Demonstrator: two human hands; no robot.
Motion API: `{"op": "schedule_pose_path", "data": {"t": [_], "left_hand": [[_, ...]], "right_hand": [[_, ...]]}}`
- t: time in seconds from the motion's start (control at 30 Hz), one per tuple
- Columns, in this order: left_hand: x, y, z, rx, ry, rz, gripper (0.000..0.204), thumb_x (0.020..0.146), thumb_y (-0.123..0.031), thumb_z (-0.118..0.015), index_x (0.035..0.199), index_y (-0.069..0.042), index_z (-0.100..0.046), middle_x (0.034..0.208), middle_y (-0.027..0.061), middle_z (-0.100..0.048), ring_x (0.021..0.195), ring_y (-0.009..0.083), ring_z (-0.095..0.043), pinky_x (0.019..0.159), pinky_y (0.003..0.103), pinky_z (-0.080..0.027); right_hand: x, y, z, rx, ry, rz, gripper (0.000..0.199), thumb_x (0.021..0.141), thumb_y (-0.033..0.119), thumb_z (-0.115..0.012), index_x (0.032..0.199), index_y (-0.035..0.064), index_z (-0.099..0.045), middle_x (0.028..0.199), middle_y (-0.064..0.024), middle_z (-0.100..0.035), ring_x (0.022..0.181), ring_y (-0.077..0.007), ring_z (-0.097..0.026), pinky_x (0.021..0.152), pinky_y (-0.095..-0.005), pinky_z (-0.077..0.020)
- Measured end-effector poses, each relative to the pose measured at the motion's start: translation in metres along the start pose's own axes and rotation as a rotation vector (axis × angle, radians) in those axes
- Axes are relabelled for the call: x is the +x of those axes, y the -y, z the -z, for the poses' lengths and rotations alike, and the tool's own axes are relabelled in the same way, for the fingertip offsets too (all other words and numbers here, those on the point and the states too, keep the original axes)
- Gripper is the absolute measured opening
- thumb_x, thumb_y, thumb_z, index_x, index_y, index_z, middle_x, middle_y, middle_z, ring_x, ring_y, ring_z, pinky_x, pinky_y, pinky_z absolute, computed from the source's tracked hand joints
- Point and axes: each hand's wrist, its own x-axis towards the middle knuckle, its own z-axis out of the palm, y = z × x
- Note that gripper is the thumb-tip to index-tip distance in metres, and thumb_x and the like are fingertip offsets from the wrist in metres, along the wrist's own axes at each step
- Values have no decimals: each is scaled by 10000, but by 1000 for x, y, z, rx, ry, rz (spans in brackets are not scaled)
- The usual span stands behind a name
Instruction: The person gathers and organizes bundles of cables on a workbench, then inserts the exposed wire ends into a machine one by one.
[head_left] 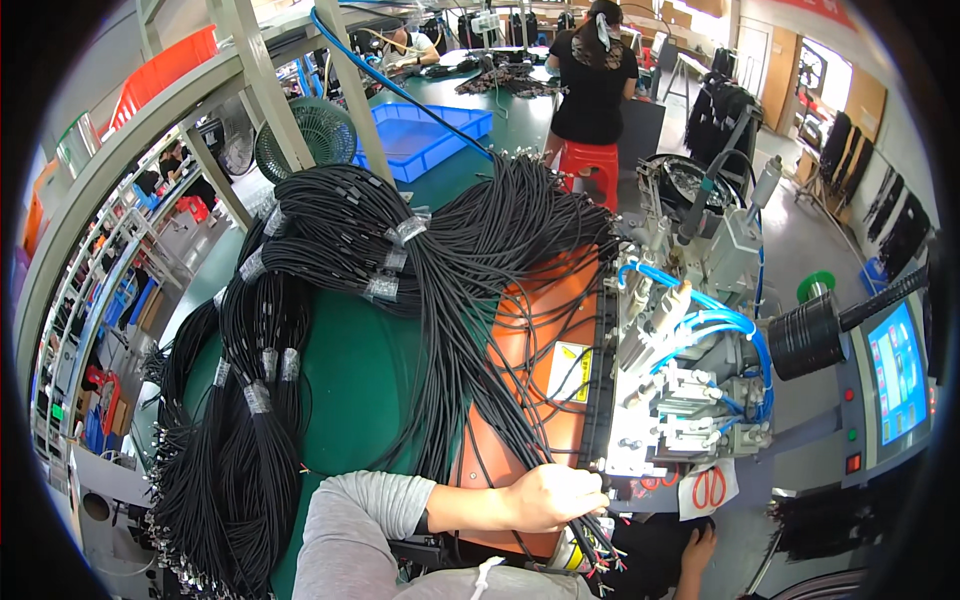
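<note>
My left hand (552,497) reaches across from the lower left in a grey sleeve. Its fingers are pinched on a black cable at the near edge of the machine (690,425); the exact grip is partly hidden. Below it, stripped cable ends with coloured wires (600,548) fan out beside a round holder with a yellow label (570,552). A long bundle of black cables (450,330) runs from the far heap down to this hand. My right hand (697,548) is low at the right, lying against dark cloth with its fingers out and holding nothing visible.
Tied cable bundles (250,440) lie on the green table (350,380) at the left. An orange plate (530,400) borders the machine. Red-handled scissors (709,487) lie near its front. A screen (893,370) stands right; a blue tray (425,140) and another person (592,85) are farther back.
</note>
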Motion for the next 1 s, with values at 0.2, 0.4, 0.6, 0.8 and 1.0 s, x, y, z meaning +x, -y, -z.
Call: {"op": "schedule_pose_path", "data": {"t": [0.2,0.4,0.6,0.8,1.0], "left_hand": [[-4,-8,1,32,13,2,179,771,-119,-677,916,-24,-632,720,45,-562,626,206,-598,523,308,-479],[-4,-16,0,11,-58,38,174,756,-104,-642,917,-41,-631,724,47,-548,625,204,-576,528,310,-455],[8,0,4,116,-54,-9,147,730,-71,-693,870,-32,-670,720,54,-646,537,189,-574,485,303,-452],[13,-6,1,161,-48,51,131,752,-111,-713,849,-36,-667,631,47,-576,526,198,-566,465,324,-420],[-2,-21,-4,120,-44,32,179,751,-141,-711,880,-29,-656,654,41,-551,546,199,-572,474,329,-436]], "right_hand": [[-4,0,21,-2,-176,35,396,918,184,-561,1258,-15,-513,1292,-237,-488,1182,-430,-465,1013,-482,-372],[-48,32,50,154,-366,84,301,901,83,-575,1182,-24,-560,1183,-202,-554,1111,-365,-521,985,-435,-399],[-61,169,109,534,-519,310,150,913,7,-583,1058,-26,-599,1025,-118,-606,943,-201,-596,840,-295,-489],[-75,301,176,944,143,630,246,756,-76,-697,984,-38,-612,913,-105,-641,815,-173,-611,736,-274,-487],[-90,318,149,1226,250,627,295,713,-101,-709,980,-24,-608,899,-114,-637,812,-162,-617,740,-284,-495]]}}
